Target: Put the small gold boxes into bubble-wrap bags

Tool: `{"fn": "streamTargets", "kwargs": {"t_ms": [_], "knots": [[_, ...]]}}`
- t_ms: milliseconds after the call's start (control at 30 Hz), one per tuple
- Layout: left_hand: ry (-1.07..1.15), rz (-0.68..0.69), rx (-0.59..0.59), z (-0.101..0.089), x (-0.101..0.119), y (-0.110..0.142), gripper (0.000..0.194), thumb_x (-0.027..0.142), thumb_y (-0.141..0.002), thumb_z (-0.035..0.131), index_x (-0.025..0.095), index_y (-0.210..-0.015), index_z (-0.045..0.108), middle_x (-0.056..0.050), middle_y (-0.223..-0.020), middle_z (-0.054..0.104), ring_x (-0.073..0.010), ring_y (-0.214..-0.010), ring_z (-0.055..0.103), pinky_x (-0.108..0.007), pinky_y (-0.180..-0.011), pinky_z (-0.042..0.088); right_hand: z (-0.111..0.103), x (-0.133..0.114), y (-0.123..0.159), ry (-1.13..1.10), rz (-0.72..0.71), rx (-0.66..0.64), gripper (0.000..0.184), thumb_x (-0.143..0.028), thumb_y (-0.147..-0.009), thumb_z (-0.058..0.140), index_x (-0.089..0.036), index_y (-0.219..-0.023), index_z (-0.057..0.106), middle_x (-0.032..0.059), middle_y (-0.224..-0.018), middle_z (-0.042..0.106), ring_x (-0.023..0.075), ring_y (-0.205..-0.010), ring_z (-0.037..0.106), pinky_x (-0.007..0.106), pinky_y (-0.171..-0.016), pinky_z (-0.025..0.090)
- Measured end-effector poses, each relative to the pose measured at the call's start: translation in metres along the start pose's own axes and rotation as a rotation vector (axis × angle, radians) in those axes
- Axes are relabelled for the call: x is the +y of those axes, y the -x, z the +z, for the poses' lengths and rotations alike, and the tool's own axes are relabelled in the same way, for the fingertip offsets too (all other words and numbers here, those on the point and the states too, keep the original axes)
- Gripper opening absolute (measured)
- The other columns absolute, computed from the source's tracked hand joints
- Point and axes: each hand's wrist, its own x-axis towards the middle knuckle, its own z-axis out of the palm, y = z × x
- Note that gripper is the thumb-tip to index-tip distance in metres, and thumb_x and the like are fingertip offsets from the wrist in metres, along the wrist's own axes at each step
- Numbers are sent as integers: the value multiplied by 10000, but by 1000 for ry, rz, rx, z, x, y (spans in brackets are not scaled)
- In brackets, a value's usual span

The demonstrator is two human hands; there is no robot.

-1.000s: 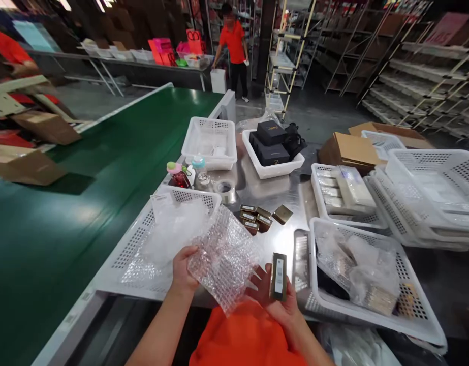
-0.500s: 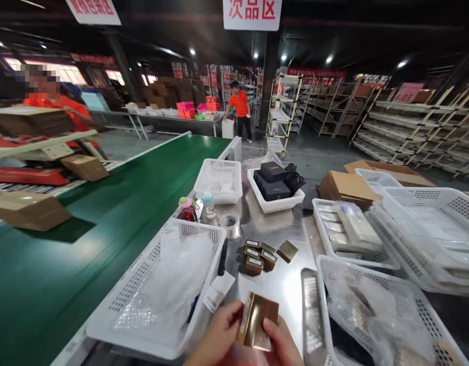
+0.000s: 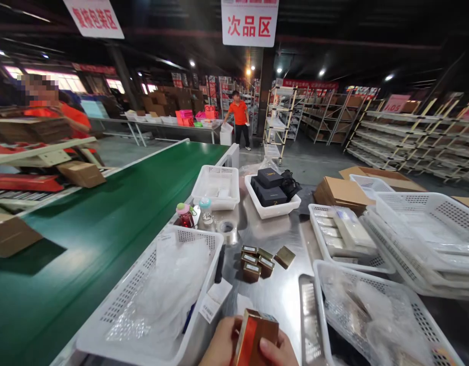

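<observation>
Two hands share one small glossy gold-and-orange carton (image 3: 256, 335) at the bottom edge: our left hand (image 3: 221, 346) cups its left side, our right hand (image 3: 274, 352) pinches its right face, beside the white perforated plastic basket (image 3: 204, 244).

Far ahead of you, a white hanging sign (image 3: 249, 23) reads "次品区" in red; the red lettering on the left sign (image 3: 94, 18) is too blurred to read.

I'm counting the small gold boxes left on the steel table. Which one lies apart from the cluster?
The flat gold box at the right, tilted, plain face up; the other four sit packed together with white labels on top.
</observation>
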Motion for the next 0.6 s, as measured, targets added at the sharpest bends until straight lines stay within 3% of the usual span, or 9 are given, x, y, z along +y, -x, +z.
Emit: {"fn": "streamTargets", "kwargs": {"t_ms": [100,200,300,400,467,533,600], "knots": [[72,-84,105,-8,-8,-7,331,508,-708,519,268,-553,353,38,-497,394,-179,-485,485,-339,-507,385,-5,-5,-2,68,-19,64,527,-456,-540,891,-173,-954,730,94,-840,759,278,-770,709,406,-774,529],[-17,-45,284,-12,-8,-10,238,413,-691,495,260,-581,348,39,-527,401,-166,-503,462,-310,-530,355,-8,-9,-4,276,-122,138,478,-478,-574,863,-207,-944,731,78,-852,733,283,-787,678,415,-768,535],[-230,88,319,-9,-2,-4,179,331,-743,485,247,-609,400,10,-594,490,-177,-591,505,-302,-595,357,-12,-11,-2,718,-386,268,308,-348,-669,800,-271,-961,736,79,-938,667,288,-854,636,396,-756,539],[-269,110,271,-4,6,5,187,322,-822,441,251,-652,411,11,-597,509,-183,-590,527,-303,-601,361,-13,-12,3,1186,-693,370,365,-225,-728,685,-328,-1077,717,103,-1050,621,318,-976,589,442,-821,511],[-234,108,303,-3,12,8,216,361,-855,434,255,-668,418,9,-605,513,-188,-589,531,-305,-598,373,-11,-13,7,1455,-831,436,337,-201,-769,621,-325,-1066,722,110,-1018,620,305,-943,571,458,-827,480],[-213,123,344,-3,18,8,243,405,-885,421,255,-694,431,5,-625,520,-189,-598,530,-303,-600,384,-8,-15,10,1660,-850,461,283,-196,-809,581,-304,-1021,733,96,-890,624,261,-817,558,412,-756,459],[-256,148,310,-1,23,7,247,409,-904,401,251,-720,440,-6,-658,539,-191,-627,540,-304,-622,392,-5,-19,11,1754,-742,431,237,-208,-809,589,-278,-985,732,73,-792,621,224,-718,539,340,-651,412]]}}
